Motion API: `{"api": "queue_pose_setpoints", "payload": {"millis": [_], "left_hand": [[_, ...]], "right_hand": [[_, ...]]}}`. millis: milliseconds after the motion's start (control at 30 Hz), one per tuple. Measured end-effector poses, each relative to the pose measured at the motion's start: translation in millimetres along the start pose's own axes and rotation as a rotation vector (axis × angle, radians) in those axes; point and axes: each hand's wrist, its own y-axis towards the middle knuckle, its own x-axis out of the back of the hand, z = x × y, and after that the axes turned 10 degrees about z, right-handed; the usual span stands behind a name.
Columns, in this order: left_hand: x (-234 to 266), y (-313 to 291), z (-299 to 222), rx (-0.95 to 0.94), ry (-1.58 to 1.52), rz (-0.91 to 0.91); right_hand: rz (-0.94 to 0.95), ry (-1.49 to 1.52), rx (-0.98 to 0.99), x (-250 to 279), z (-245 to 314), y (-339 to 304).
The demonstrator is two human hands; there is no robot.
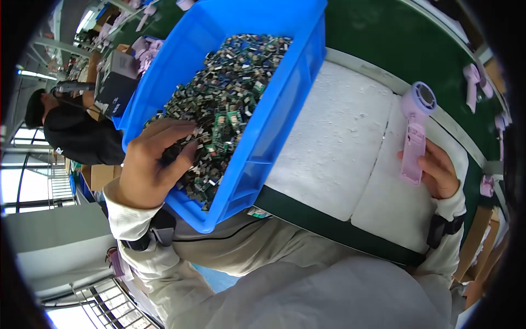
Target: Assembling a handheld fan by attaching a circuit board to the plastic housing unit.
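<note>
A blue plastic bin (244, 183) stands tilted at an angle in front of me, with a heap of small green circuit boards (235, 82) inside. My left hand (150, 159) reaches over the bin's near left side, thumb and fingertips closed round a small circuit board among the heap; the fingertips partly hide it. On the right, my right hand (441, 170) grips the handle of a lilac handheld fan (413, 156), fingers wrapped behind it. The fan's round head points away from me, and its handle shows recesses and small parts on the upward side.
White foam sheets (329, 137) lie on the green work surface (361, 27) under the fan. More lilac fans (472, 88) lie along the far right. At left, a person in dark clothes (79, 131) is near a dark box (118, 82). Cardboard (476, 241) stands at lower right.
</note>
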Motion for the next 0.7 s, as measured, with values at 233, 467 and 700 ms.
{"api": "queue_pose_setpoints", "payload": {"millis": [233, 467, 700], "left_hand": [[-2.6, -20.0, -1.2, 0.022, 0.016, -0.147], [-1.4, -22.8, -11.9, 0.133, 0.011, -0.25], [-4.8, -19.0, -37.7, 0.212, -0.375, -0.443]], "right_hand": [[-0.038, -0.005, 0.029, 7.1, -8.2, 4.8], [-0.065, -0.018, 0.026, 2.8, -4.8, 7.8], [-0.059, 0.002, 0.033, -3.2, -3.2, 6.9]]}}
